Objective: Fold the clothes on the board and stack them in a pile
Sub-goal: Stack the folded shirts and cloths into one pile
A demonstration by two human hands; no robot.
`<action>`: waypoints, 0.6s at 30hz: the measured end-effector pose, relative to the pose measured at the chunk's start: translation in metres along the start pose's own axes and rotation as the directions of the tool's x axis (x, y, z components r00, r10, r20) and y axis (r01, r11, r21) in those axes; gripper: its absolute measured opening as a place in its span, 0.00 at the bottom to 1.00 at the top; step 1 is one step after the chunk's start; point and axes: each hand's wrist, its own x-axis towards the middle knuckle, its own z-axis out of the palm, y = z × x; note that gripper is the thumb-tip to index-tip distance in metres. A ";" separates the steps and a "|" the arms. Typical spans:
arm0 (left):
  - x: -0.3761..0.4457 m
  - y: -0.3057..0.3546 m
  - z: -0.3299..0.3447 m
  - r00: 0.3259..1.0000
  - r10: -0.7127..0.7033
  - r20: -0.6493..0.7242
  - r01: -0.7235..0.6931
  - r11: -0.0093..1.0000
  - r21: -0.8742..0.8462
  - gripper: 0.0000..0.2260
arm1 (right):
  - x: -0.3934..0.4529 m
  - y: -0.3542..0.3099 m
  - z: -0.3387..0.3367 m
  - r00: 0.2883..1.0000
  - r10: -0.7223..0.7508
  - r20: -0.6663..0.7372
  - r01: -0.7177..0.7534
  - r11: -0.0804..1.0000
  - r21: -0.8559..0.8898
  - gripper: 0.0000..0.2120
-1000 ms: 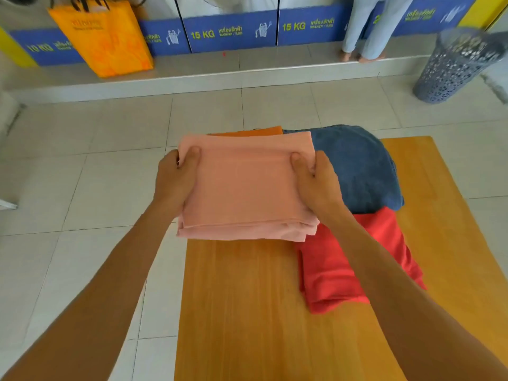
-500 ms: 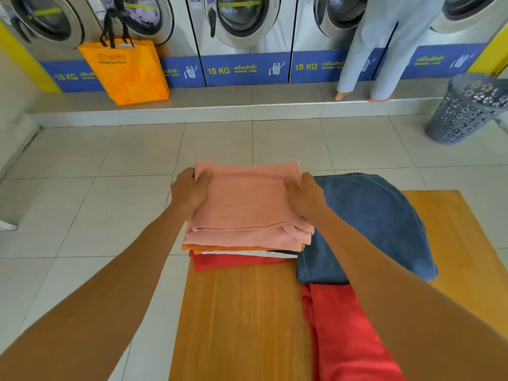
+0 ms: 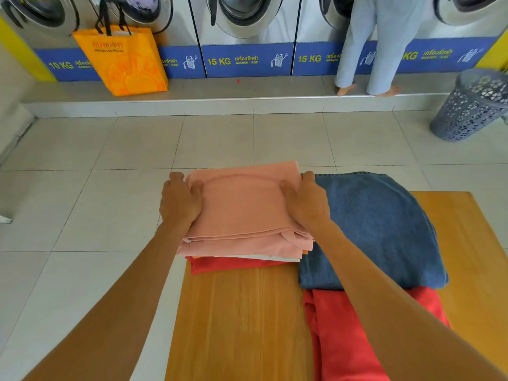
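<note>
— While you have the folded pink garment (image 3: pixel 244 207) sitting on top of the pile (image 3: pixel 236 259), how much would you call finished?

— From the head view, your pile at the far left corner of the wooden board (image 3: pixel 239 320) already holds several folded pieces: pink on top, then thin edges of orange and white, then a red one at the bottom. I'd judge that part done, or nearly, since you are only settling the top piece. Two things look left to me: the blue denim piece (image 3: pixel 379 229), lying just right of the pile and touching it, roughly folded but not stacked, and the red garment (image 3: pixel 354 336), on the board nearer to you than the denim, loose and partly under it.

— And my hands?

— Your left hand (image 3: pixel 180 200) lies on the left edge of the pink garment, thumb on top, fingers curled round the side; whether they reach under it I cannot tell. Your right hand (image 3: pixel 306 202) mirrors it on the right edge, thumb on the cloth, fingers wrapped down between the pile and the denim. Both grasp the pink piece by its sides, arms stretched forward, palms facing one another across it.

— Anything to watch?

— The pile overhangs the board's far left corner, so it may tip if nudged.
</note>
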 end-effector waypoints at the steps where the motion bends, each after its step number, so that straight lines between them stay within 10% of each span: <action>1: -0.002 0.002 -0.002 0.997 0.059 -0.056 -0.056 0.997 0.054 0.19 | -0.001 -0.005 -0.002 0.997 -0.047 -0.055 0.042 0.995 -0.087 0.19; 6: -0.037 0.016 0.009 0.849 0.519 -0.101 -0.485 0.840 0.242 0.15 | -0.019 -0.023 0.010 0.882 -0.448 -0.146 0.377 0.856 -0.353 0.22; 10: -0.066 -0.003 0.035 0.874 0.469 0.125 -0.484 0.823 0.296 0.25 | -0.027 -0.005 0.032 0.905 -0.400 0.147 0.422 0.797 -0.432 0.27; 18: -0.066 -0.007 0.028 0.900 0.374 0.223 -0.431 0.837 0.337 0.28 | -0.031 0.012 0.014 0.949 -0.232 0.213 0.303 0.859 -0.412 0.29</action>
